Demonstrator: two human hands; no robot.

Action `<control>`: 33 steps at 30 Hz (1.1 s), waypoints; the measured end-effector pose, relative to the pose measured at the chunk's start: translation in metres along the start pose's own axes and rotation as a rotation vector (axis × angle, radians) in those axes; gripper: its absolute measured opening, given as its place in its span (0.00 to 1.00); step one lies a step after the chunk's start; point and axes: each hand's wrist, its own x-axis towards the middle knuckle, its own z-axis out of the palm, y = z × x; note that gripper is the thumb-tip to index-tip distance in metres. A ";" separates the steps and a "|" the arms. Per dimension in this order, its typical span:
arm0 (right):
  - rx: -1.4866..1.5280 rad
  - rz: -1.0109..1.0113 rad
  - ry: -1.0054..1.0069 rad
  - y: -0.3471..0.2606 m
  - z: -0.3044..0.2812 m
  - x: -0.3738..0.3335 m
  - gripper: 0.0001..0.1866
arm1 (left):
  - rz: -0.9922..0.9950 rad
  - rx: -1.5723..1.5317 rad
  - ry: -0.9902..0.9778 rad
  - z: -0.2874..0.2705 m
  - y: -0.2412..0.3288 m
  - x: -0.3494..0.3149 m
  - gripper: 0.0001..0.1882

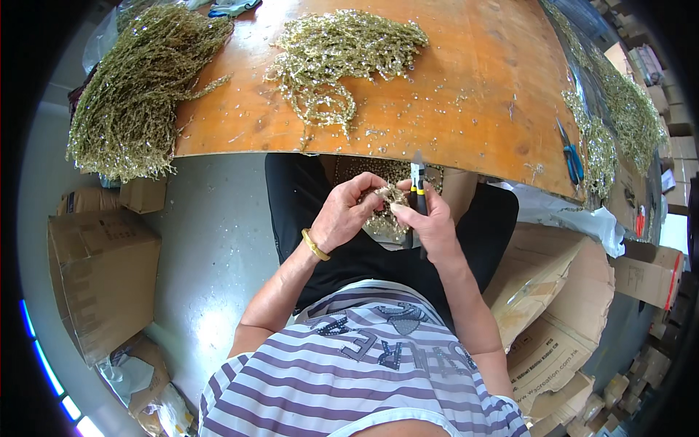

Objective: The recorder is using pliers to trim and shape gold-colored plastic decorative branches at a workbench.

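Note:
Over my lap, just below the table's edge, my left hand [348, 210] pinches a small bunch of gold beaded strands [393, 198]. My right hand [431, 221] meets it from the other side, its thumb pressed to the same bunch. That hand also keeps hold of pliers [417, 186] with black and yellow handles, their metal jaws pointing up toward the table. Beneath my hands hang more gold beads [386, 227], partly hidden by my fingers. A gold bangle circles my left wrist.
On the orange wooden table [466, 87] lie a heap of gold strands [342, 51], a bigger heap [145, 87] overhanging the left edge, and scattered beads. Blue-handled pliers [571, 154] rest at the right. Cardboard boxes stand at left [109, 269] and right [561, 306].

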 end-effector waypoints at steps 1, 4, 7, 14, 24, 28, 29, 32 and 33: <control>0.000 0.001 0.001 0.000 0.002 0.000 0.16 | 0.018 0.066 0.018 0.002 -0.001 -0.001 0.07; -0.283 -0.325 0.146 -0.001 0.002 0.002 0.14 | 0.018 0.255 -0.024 0.002 0.003 -0.002 0.07; -0.330 -0.303 0.107 -0.001 -0.002 0.003 0.14 | -0.014 0.365 -0.122 0.001 0.015 -0.003 0.08; 0.340 0.130 -0.119 0.002 -0.017 0.003 0.16 | -0.180 -0.115 -0.272 -0.005 0.008 -0.002 0.12; 0.091 -0.096 0.067 0.003 -0.003 0.001 0.12 | -0.200 -0.168 -0.223 -0.005 0.005 -0.004 0.11; -0.172 -0.286 0.122 0.008 -0.002 0.001 0.12 | -0.214 -0.190 -0.178 -0.002 0.002 -0.004 0.08; -0.184 -0.297 0.130 0.009 -0.001 0.001 0.12 | -0.213 -0.191 -0.178 -0.002 0.001 -0.004 0.08; -0.196 -0.280 0.119 0.010 0.002 -0.001 0.12 | -0.214 -0.282 -0.143 0.001 -0.004 -0.004 0.07; -0.196 -0.252 0.101 0.009 0.003 -0.002 0.12 | -0.203 -0.320 -0.096 0.003 -0.006 -0.004 0.07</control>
